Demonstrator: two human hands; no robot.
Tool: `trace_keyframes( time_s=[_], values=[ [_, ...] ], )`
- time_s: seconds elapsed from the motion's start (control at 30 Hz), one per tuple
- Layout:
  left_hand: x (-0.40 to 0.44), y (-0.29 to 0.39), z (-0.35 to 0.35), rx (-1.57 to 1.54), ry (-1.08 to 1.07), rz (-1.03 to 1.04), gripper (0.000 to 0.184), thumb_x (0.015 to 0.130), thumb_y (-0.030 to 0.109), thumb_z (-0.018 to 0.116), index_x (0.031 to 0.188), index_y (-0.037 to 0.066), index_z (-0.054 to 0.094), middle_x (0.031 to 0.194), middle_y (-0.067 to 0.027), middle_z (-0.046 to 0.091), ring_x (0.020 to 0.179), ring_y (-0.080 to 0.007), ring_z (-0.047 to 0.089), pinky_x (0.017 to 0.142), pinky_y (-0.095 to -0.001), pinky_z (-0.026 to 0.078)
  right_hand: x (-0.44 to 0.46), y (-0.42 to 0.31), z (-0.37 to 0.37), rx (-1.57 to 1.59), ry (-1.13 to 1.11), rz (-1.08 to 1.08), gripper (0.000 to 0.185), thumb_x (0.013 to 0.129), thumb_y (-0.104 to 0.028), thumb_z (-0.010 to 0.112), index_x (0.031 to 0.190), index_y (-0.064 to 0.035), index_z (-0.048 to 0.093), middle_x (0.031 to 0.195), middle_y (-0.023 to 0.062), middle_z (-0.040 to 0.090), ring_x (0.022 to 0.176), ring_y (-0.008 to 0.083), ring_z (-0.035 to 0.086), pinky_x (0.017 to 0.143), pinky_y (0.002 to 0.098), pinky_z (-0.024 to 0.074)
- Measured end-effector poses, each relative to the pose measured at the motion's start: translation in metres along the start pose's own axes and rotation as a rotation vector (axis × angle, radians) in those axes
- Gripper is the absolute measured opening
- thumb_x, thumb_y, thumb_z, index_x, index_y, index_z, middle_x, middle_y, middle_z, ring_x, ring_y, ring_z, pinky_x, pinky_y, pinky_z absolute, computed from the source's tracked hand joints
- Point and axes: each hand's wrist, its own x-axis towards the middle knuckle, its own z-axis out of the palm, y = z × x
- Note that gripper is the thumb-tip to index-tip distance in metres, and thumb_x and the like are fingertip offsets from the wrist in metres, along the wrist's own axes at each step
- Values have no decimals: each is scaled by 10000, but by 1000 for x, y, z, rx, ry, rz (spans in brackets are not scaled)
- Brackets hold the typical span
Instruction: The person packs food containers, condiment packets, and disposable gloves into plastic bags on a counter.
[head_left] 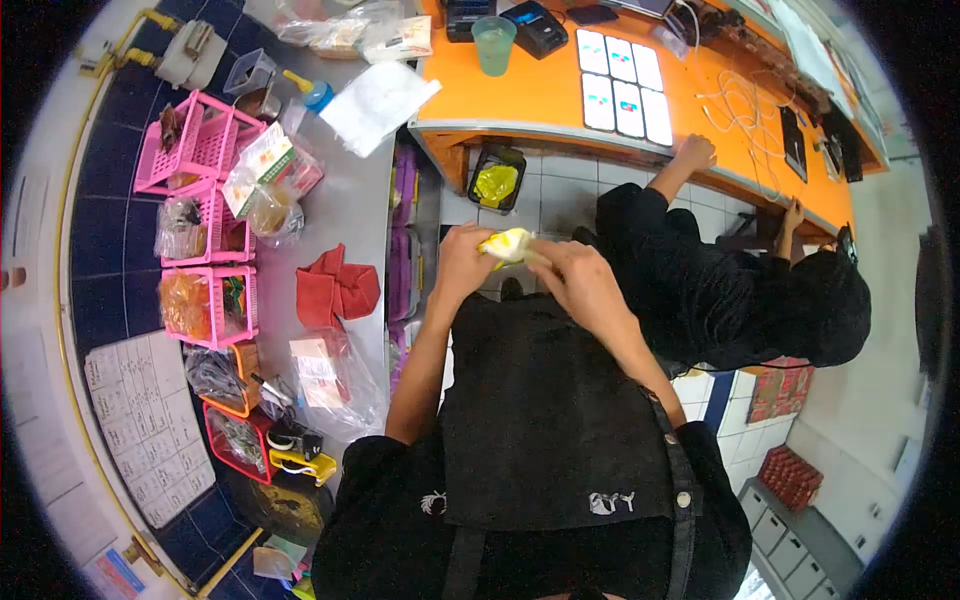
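Note:
In front of my apron, a small yellow-and-white piece [508, 244] that looks like a crumpled soft wrapper is held between both hands. My left hand [466, 262] is closed around its left end. At its right side, the fingers of my right hand [588, 287] are pinched together on the edge. I cannot make out what, if anything, is inside it. Beyond my hands, a black bin [514, 160] with a yellow bag in it stands on the tiled floor.
On the left, a steel counter [345, 210] carries pink baskets [205, 150], a folded red cloth [338, 285] and plastic bags. A person in black [720, 280] sits at the orange desk [540, 105], which holds several phones [624, 85], a green cup [494, 48] and cables.

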Motion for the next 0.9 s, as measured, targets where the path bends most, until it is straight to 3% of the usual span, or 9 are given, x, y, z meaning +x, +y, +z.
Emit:
trace_keyframes(
  time_s=[0.1, 0.23, 0.47, 0.53, 0.63, 0.67, 0.73, 0.8, 0.9],
  values=[
    [5, 2, -6, -68, -136, -53, 228, 700, 124, 692, 895, 14, 734, 842, -181, 687, 820, -374, 647, 729, -445, 504, -2, -10, -25, 272, -77, 332, 291, 881, -153, 675, 1156, -59, 671, 800, 202, 676, 785, 375, 665, 718, 454, 520],
    [7, 2, -5, -47, -263, -69, 227, 716, 160, 725, 880, 3, 730, 817, -197, 676, 806, -375, 651, 714, -447, 505, -8, -1, -20, 258, -66, 372, 250, 854, -154, 701, 1085, -58, 690, 754, 188, 667, 757, 359, 665, 706, 441, 531],
    [8, 20, -6, -52, -474, -11, 279, 737, 257, 778, 853, 8, 728, 794, -203, 653, 761, -397, 637, 681, -442, 495, -13, 16, 3, 2, 90, 241, 200, 820, -157, 737, 997, -72, 699, 843, 124, 651, 786, 336, 661, 714, 420, 527],
    [8, 30, -10, -64, -536, -78, 271, 744, 175, 755, 917, -17, 673, 817, -175, 646, 769, -321, 639, 703, -393, 495, -12, 18, 6, 77, 53, 268, 176, 823, -148, 730, 979, -71, 703, 860, 117, 646, 795, 337, 660, 717, 423, 525],
    [3, 45, 0, -354, -309, -28, 330, 758, 155, 759, 1028, -7, 662, 908, -155, 678, 831, -265, 662, 766, -358, 508, -9, 21, 4, 164, -41, 229, 110, 839, -120, 706, 934, -65, 718, 875, 118, 657, 801, 349, 659, 729, 424, 524],
    [-1, 43, 2, -448, -234, -5, 355, 762, 148, 761, 1066, -4, 659, 938, -149, 689, 852, -246, 669, 787, -347, 513, -10, 21, 6, 170, 16, 214, 100, 848, -114, 696, 923, -51, 721, 889, 127, 662, 811, 352, 659, 736, 422, 524],
    [-5, 24, 1, -407, -464, -51, 471, 761, 172, 792, 1174, 2, 643, 1032, -126, 705, 933, -205, 668, 868, -328, 513, -9, 21, 4, 179, 71, 196, 96, 858, -109, 687, 911, -38, 723, 903, 137, 666, 821, 354, 659, 744, 420, 524],
    [-13, 18, -7, -348, -488, -102, 451, 800, 168, 764, 1193, -11, 635, 1085, -178, 703, 982, -268, 690, 888, -357, 509, -7, 22, -4, 98, 222, 191, 121, 863, -116, 690, 913, -11, 721, 927, 161, 671, 856, 356, 657, 765, 413, 524],
    [-23, 25, -24, -413, -502, -275, 438, 822, 182, 761, 1192, -21, 644, 1102, -181, 706, 979, -216, 688, 881, -345, 510, -2, 16, -5, 202, 375, 241, 107, 890, -91, 674, 912, 10, 704, 866, 142, 645, 786, 267, 645, 730, 342, 509]
  ],
)
